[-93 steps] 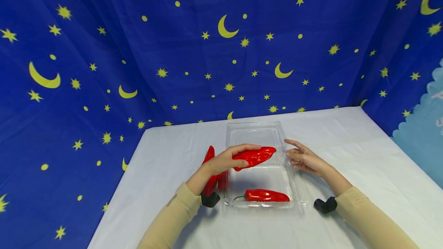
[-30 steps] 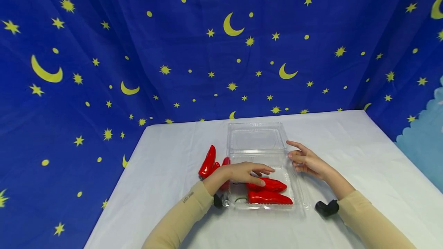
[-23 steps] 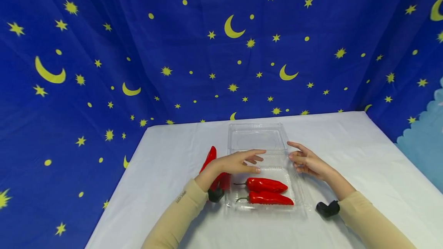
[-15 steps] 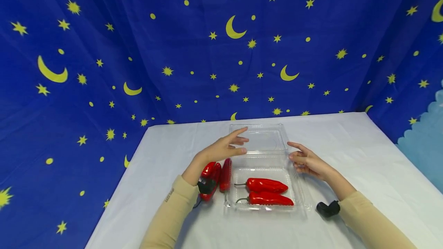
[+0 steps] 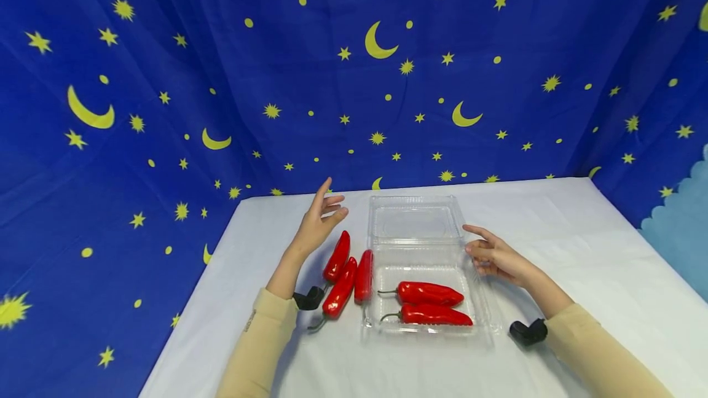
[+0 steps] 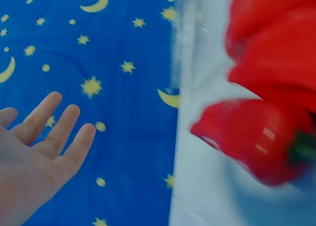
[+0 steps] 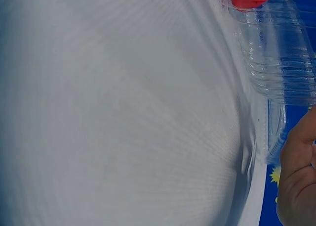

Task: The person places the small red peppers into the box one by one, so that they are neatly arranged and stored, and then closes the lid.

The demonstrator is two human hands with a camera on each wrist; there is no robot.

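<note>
My left hand [image 5: 315, 224] is raised over the left side of the table with its fingers spread and nothing in them. Just below and right of it lie three red peppers: one at the back [image 5: 337, 257], one in front [image 5: 340, 288], and one [image 5: 363, 276] against the box's left wall. Two more red peppers [image 5: 430, 293] lie side by side in the near half of the clear plastic clamshell box [image 5: 420, 272], stems to the left. At the box's right edge, by the hinge, is my right hand [image 5: 500, 260], index finger extended; whether it touches the plastic is unclear.
The box's clear lid [image 5: 415, 223] lies folded back on the far side. A white cloth covers the table [image 5: 431, 367]. Behind it hangs a blue curtain [image 5: 310, 66] with yellow moons and stars. A black wrist camera [image 5: 528, 331] sits at the right cuff.
My left hand set a second pepper in the box, let go, then rose and moved left above the loose peppers. The right hand has stayed at the box's edge.
</note>
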